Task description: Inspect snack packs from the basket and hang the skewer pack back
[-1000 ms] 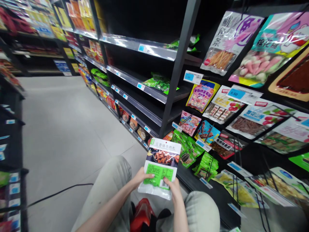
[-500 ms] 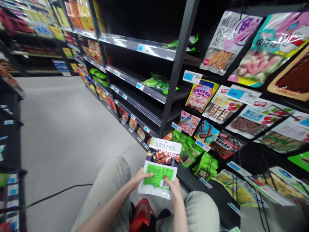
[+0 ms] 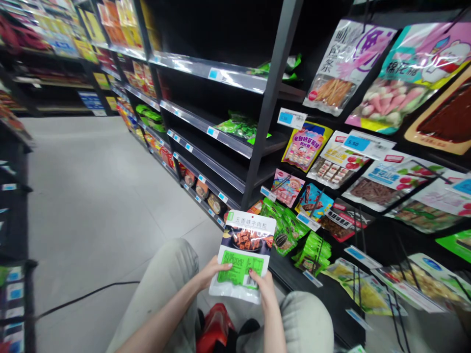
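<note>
Between my knees I hold up a white and green snack pouch (image 3: 246, 242) with a picture of brown meat cubes on its front. My left hand (image 3: 212, 272) grips its lower left edge, thumb on the green label. On the lower right edge, my right hand (image 3: 262, 283) is closed the same way, its thumb near the barcode. The fingers of both hands behind the pouch are hidden. Just beyond the pouch, on the right, hang green snack packets (image 3: 281, 228).
Dark shelving (image 3: 253, 162) runs along the right, with a few green packets (image 3: 239, 128) on it. Snack bags (image 3: 333, 66) hang on hooks at the right, hooks jutting out. A black cable (image 3: 88, 294) crosses the grey floor (image 3: 91, 206). A red object (image 3: 217, 326) is between my legs.
Almost nothing differs. The view has shifted very slightly; both hands keep the same hold on the pouch.
</note>
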Motion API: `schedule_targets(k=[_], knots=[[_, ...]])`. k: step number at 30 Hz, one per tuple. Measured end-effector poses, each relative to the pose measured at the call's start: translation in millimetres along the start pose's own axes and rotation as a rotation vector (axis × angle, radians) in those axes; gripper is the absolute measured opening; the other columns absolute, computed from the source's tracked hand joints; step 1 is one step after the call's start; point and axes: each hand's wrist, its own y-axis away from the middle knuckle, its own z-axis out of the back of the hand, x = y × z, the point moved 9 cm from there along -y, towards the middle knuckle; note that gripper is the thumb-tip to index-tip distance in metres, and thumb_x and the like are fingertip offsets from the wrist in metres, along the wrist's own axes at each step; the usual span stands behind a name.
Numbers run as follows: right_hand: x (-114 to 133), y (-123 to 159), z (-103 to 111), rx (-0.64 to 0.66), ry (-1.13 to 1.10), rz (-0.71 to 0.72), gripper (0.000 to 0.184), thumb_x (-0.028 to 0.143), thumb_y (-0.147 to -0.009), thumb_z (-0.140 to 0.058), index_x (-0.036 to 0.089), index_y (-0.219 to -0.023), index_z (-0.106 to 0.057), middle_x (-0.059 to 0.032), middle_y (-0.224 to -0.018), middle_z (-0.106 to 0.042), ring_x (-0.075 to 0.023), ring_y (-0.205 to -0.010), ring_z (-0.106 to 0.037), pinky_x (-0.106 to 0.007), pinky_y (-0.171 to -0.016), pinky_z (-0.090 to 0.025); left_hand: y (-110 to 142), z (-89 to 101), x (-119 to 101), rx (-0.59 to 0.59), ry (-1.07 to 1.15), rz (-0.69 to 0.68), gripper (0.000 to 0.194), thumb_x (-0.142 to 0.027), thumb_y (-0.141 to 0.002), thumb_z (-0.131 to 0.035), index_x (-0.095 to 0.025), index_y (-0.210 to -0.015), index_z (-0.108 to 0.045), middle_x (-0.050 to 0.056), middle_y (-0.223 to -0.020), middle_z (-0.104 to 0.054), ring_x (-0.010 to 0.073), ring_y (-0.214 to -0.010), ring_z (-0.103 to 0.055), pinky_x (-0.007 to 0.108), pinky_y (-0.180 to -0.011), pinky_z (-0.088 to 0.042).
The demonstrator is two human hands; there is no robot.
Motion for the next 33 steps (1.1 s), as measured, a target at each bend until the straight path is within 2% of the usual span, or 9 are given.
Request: schedule_targets(k=[7,12,16,18,19,22,25,29,33], knots=[[0,0,1,-0.016,0.0,0.014,0.042,0.035,-0.047,-0.076,0.011,-0.079,-0.066,-0.0115,-0.081,-0.068,-0.0266,-0.074,-0.063,-0.037,-0.069,-0.049,1,1.1,0,-0.031,-0.076,-0.005,0.048,-0.025,-0.058,-0.072,-0.009,-0.1,-0.058,0.016,-0.096,-0.064,0.0311,-0.087,-0.06,0.043,-0.078,-0.046],[1,-3,3,-0.051,0.101,0.045,0.043,0.039,-0.048,-0.073,0.011,-0.079,-0.065,-0.0117,-0.082,-0.068,-0.0261,-0.075,-0.063,-0.036,-0.071,-0.048,-9,28.1,3,-0.209,-0.247,-0.04,0.053,-0.034,-0.056,-0.071,-0.005,-0.099,-0.057,0.02,-0.098,-0.062,0.0336,-0.091,-0.058,0.045,-0.082,-0.043],[1,0,-6,-0.13,0.288,0.106,0.037,0.043,-0.058,-0.064,0.012,-0.077,-0.064,-0.0115,-0.081,-0.068,-0.0258,-0.077,-0.062,-0.034,-0.072,-0.046,-13,51.7,-1,-0.41,-0.387,-0.142,0.081,-0.033,-0.047,-0.076,-0.011,-0.117,-0.044,0.018,-0.129,-0.041,0.0322,-0.12,-0.035,0.041,-0.099,-0.028],[-2,4,-16,-0.159,0.431,0.13,0.034,0.04,-0.068,-0.055,0.012,-0.085,-0.064,-0.0121,-0.083,-0.067,-0.0259,-0.08,-0.061,-0.034,-0.074,-0.045,-14,48.5,3,-0.403,-0.416,-0.16,0.088,-0.03,-0.044,-0.078,-0.016,-0.122,-0.04,0.013,-0.137,-0.03,0.028,-0.127,-0.022,0.035,-0.102,-0.023],[-4,7,-23,-0.168,0.508,0.138,0.034,0.037,-0.072,-0.051,0.012,-0.091,-0.063,-0.0131,-0.086,-0.066,-0.0264,-0.082,-0.06,-0.035,-0.075,-0.044,-13,44.1,7,-0.381,-0.425,-0.145,0.085,-0.03,-0.046,-0.077,-0.017,-0.122,-0.041,0.012,-0.137,-0.031,0.028,-0.127,-0.023,0.035,-0.101,-0.025],[-7,17,-46,-0.128,0.675,0.19,0.037,0.029,-0.077,-0.043,0.011,-0.107,-0.057,-0.0157,-0.1,-0.061,-0.0269,-0.095,-0.055,-0.037,-0.082,-0.041,-11,23.6,28,-0.231,-0.342,-0.007,0.068,-0.038,-0.061,-0.067,-0.02,-0.122,-0.043,0.012,-0.129,-0.042,0.0303,-0.117,-0.038,0.04,-0.086,-0.041],[-2,26,-65,-0.055,0.748,0.293,0.041,0.027,-0.078,-0.044,0.016,-0.117,-0.051,-0.0134,-0.111,-0.055,-0.0253,-0.105,-0.048,-0.038,-0.09,-0.035,-7,4.9,37,-0.092,-0.101,0.072,0.061,-0.033,-0.066,-0.063,-0.023,-0.122,-0.042,0.009,-0.118,-0.052,0.0269,-0.105,-0.05,0.033,-0.074,-0.046],[11,35,-77,0.02,0.817,0.394,0.051,0.032,-0.075,-0.052,0.02,-0.123,-0.045,-0.0114,-0.119,-0.047,-0.0261,-0.112,-0.039,-0.041,-0.094,-0.031,-6,12.8,26,-0.163,0.099,0.033,0.05,-0.016,-0.059,-0.065,-0.018,-0.108,-0.053,0.004,-0.091,-0.064,0.0186,-0.082,-0.059,0.025,-0.069,-0.044],[26,37,-79,0.05,0.812,0.449,0.041,0.028,-0.075,-0.051,0.024,-0.116,-0.052,-0.0086,-0.114,-0.048,-0.0233,-0.11,-0.041,-0.038,-0.094,-0.032,-6,24.4,25,-0.249,0.156,0.106,0.025,-0.021,-0.062,-0.058,-0.012,-0.086,-0.059,0.002,-0.063,-0.063,0.0146,-0.054,-0.057,0.023,-0.052,-0.043]])
